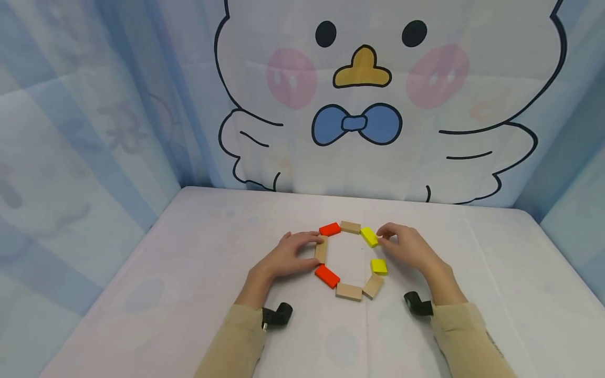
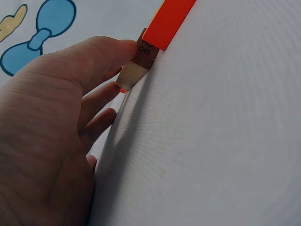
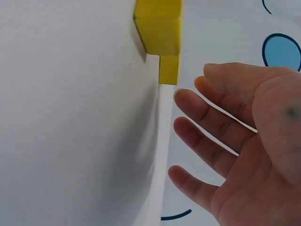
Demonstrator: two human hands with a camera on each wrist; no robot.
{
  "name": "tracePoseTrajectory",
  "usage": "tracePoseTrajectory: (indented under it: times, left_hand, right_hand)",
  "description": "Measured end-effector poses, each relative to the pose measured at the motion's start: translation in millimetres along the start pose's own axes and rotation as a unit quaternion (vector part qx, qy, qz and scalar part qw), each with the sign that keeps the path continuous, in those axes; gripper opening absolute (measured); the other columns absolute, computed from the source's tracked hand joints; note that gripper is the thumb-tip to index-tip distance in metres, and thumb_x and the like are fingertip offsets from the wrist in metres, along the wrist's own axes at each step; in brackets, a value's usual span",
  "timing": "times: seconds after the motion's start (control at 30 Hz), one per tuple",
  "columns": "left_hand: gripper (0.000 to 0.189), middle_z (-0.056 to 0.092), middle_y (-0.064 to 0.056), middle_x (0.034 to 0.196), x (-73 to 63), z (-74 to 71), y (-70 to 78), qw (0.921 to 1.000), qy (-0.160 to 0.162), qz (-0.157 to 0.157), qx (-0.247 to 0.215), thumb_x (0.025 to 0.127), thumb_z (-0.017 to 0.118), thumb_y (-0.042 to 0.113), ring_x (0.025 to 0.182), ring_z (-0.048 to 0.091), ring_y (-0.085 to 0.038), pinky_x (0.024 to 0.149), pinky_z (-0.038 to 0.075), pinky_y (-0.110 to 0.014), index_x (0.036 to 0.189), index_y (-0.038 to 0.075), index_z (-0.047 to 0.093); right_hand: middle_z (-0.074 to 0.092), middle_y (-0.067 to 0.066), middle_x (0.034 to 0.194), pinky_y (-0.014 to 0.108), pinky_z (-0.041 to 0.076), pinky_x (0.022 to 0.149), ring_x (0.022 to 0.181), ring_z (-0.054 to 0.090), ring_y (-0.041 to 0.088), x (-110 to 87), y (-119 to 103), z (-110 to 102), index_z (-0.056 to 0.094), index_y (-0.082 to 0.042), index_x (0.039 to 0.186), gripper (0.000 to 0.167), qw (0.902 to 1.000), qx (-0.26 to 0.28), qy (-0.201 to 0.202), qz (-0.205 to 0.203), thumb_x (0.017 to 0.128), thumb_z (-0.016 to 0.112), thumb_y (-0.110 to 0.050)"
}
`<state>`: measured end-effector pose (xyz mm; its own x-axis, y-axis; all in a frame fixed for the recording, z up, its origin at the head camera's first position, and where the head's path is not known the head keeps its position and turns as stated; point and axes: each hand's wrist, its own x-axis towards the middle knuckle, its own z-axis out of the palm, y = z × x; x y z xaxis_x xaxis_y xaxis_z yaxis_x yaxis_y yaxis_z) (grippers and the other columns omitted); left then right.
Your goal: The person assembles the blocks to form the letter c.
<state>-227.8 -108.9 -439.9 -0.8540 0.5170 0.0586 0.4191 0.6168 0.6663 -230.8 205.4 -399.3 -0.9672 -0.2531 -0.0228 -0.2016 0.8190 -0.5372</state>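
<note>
Small blocks lie on the table in a rough ring. My left hand (image 1: 285, 257) pinches the plain wooden block (image 1: 321, 251) on the ring's left side, thumb at its near end and fingers at its far end. In the left wrist view that wooden block (image 2: 133, 75) meets a red block (image 2: 170, 23). A second red block (image 1: 330, 229) lies beyond it. On the right side, my right hand (image 1: 408, 247) hovers beside the upper yellow block (image 1: 369, 237), fingers loosely bent with nothing between them. Nearer me lies another yellow block (image 1: 378, 266), separated by a gap.
More wooden blocks complete the outline: one at the back (image 1: 351, 227), one at the front (image 1: 348, 292) and a slanted one (image 1: 373, 286). The pale tablecloth (image 1: 142, 294) spreads around the ring. Behind the table hangs a curtain (image 1: 354, 173) with a cartoon bird.
</note>
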Motion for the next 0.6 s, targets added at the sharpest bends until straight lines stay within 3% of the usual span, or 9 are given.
tracePoseTrajectory:
  times: [0.17, 0.6]
  left_hand:
    - [0.052, 0.047, -0.005, 0.153, 0.1, -0.3, 0.1, 1.0, 0.0, 0.003, -0.001, 0.092, 0.072, 0.029, 0.143, 0.038, -0.023, 0.122, 0.007, -0.051, 0.141, 0.016, 0.059]
    - [0.054, 0.048, -0.003, 0.152, 0.9, 0.5, -5.2, 0.9999, 0.009, -0.01, -0.003, 0.091, 0.072, 0.029, 0.143, 0.039, -0.02, 0.122, 0.006, -0.047, 0.142, 0.018, 0.059]
  right_hand:
    - [0.066, 0.012, 0.11, 0.057, 0.047, 0.095, 0.103, 0.056, 0.035, -3.2, 2.3, -4.5, 0.064, -0.002, 0.123, 0.026, 0.9996, -0.001, 0.029, -0.002, 0.101, 0.061, -0.015]
    - [0.065, 0.012, 0.107, 0.055, 0.047, 0.092, 0.099, 0.055, 0.033, 0.4, 6.0, -8.8, 0.063, 0.0, 0.125, 0.03, 0.9991, -0.006, 0.039, -0.013, 0.1, 0.062, -0.016]
